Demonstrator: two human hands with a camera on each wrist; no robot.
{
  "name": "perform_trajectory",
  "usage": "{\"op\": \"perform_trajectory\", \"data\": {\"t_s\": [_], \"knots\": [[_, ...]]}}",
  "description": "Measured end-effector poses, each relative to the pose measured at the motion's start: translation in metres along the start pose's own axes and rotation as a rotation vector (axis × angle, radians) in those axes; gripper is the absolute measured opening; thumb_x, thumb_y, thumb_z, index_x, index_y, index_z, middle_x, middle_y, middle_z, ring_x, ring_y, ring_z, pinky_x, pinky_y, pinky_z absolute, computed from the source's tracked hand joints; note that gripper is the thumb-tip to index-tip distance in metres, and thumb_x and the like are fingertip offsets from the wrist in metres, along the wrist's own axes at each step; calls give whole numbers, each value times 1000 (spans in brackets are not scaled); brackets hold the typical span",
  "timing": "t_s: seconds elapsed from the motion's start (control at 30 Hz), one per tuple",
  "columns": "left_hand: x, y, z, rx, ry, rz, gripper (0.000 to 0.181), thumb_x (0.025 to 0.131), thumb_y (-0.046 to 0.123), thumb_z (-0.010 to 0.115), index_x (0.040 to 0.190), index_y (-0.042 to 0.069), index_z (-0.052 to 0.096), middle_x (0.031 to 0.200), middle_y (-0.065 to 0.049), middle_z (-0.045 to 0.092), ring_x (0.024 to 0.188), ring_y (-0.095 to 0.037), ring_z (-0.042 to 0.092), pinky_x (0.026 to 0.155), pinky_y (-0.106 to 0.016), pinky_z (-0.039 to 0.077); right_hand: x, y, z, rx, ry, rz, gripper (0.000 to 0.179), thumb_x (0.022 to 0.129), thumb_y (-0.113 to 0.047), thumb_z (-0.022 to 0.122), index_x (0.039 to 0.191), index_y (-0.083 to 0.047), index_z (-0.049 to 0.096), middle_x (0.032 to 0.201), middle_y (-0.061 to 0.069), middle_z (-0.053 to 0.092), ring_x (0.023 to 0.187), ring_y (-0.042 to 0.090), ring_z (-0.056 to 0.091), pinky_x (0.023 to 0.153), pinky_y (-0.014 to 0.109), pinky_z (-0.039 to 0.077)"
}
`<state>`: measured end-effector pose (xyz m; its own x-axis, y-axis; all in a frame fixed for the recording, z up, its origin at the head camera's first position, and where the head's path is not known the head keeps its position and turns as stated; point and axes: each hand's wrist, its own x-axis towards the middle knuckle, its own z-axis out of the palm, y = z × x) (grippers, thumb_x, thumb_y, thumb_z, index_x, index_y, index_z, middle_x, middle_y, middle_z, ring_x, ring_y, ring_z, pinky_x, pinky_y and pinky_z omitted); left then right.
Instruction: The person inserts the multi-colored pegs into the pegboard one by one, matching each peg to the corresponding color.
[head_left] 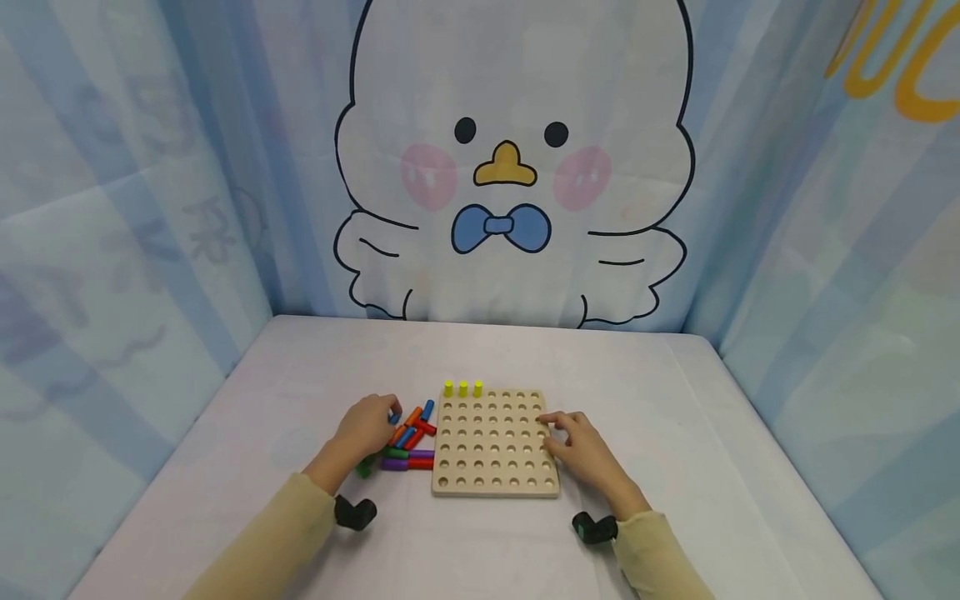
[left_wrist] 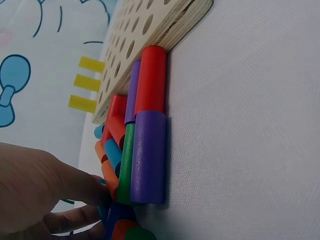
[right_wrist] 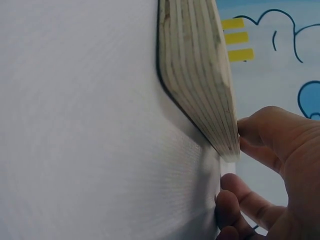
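Note:
A square wooden pegboard [head_left: 495,442] with rows of round holes lies on the table, three yellow pegs [head_left: 463,389] upright along its far-left edge. Beside its left edge is a pile of coloured pegs: red [left_wrist: 151,80], purple [left_wrist: 148,157], green [left_wrist: 126,165], orange [left_wrist: 110,177] and blue. Over the far-left side of this pile, my left hand [head_left: 367,423] pinches a blue peg [left_wrist: 103,202] between thumb and fingers, which partly cover it. My right hand [head_left: 588,454] rests at the board's right edge, fingertips touching it, fingers loosely bent.
A pale cloth covers the table [head_left: 750,467]. Behind it hangs a curtain [head_left: 510,283] with a cartoon bird, and more curtains flank both sides. Black wrist devices [head_left: 356,512] sit below each hand.

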<state>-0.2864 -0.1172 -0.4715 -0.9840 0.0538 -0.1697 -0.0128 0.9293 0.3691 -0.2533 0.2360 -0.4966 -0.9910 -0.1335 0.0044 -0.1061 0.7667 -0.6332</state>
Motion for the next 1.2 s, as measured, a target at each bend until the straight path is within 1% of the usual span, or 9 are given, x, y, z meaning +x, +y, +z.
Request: {"op": "perform_trajectory", "data": {"t_s": [0.2, 0.4, 0.53, 0.67, 0.73, 0.83, 1.0, 1.2], "knots": [[2, -2, 1, -68, 38, 24, 24, 94, 7, 70, 118, 8, 68, 105, -11, 65, 88, -24, 58, 87, -43, 57, 0, 0, 1, -5, 6, -5, 35, 98, -17, 67, 133, -16, 66, 123, 17, 58, 83, 19, 49, 68, 32, 40], [2, -2, 1, -107, 104, 28, 26, 94, 4, 68, 119, 11, 68, 112, -14, 64, 92, -26, 59, 91, -44, 58, 1, -1, 1, -9, 4, -7, 35, 98, -17, 66, 134, -16, 66, 124, 17, 58, 84, 19, 50, 69, 32, 40], [2, 3, -1, -120, 124, 19, 27, 95, 4, 66, 121, 12, 68, 118, -16, 65, 97, -28, 60, 95, -47, 57, 0, -2, 0, -5, 0, -7, 36, 98, -17, 67, 134, -15, 66, 124, 17, 58, 84, 19, 49, 69, 33, 40], [3, 10, -3, -144, 126, 17, 26, 97, 3, 65, 121, 12, 68, 121, -16, 64, 100, -29, 60, 97, -47, 56, 0, -2, -1, -3, 1, -15, 36, 97, -17, 67, 133, -14, 66, 123, 18, 58, 83, 19, 49, 68, 33, 40], [4, 14, -2, -156, 139, 22, 26, 97, 3, 65, 121, 11, 67, 121, -16, 65, 101, -29, 61, 97, -47, 56, -1, -2, 0, -2, 1, -15, 36, 98, -17, 66, 134, -15, 66, 124, 18, 58, 84, 19, 49, 69, 33, 40], [6, 20, -1, -176, 167, 41, 24, 97, 4, 66, 120, 11, 67, 120, -15, 66, 100, -28, 62, 95, -46, 57, -1, -1, 0, 0, 1, -12, 36, 98, -17, 67, 133, -15, 66, 124, 17, 57, 84, 19, 49, 69, 33, 40], [9, 29, 4, -196, 216, 94, 21, 97, 8, 68, 118, 11, 66, 118, -12, 70, 93, -24, 63, 89, -42, 58, -1, 1, 1, -1, 3, -8, 36, 98, -18, 67, 134, -15, 66, 124, 17, 57, 84, 19, 49, 69, 33, 40], [10, 39, 7, -194, 275, 124, 17, 95, 13, 74, 110, 13, 65, 111, -7, 73, 85, -19, 66, 79, -37, 57, -1, 0, 1, -2, 6, -12, 36, 98, -18, 67, 134, -15, 66, 124, 17, 57, 84, 19, 50, 69, 33, 41]]}}
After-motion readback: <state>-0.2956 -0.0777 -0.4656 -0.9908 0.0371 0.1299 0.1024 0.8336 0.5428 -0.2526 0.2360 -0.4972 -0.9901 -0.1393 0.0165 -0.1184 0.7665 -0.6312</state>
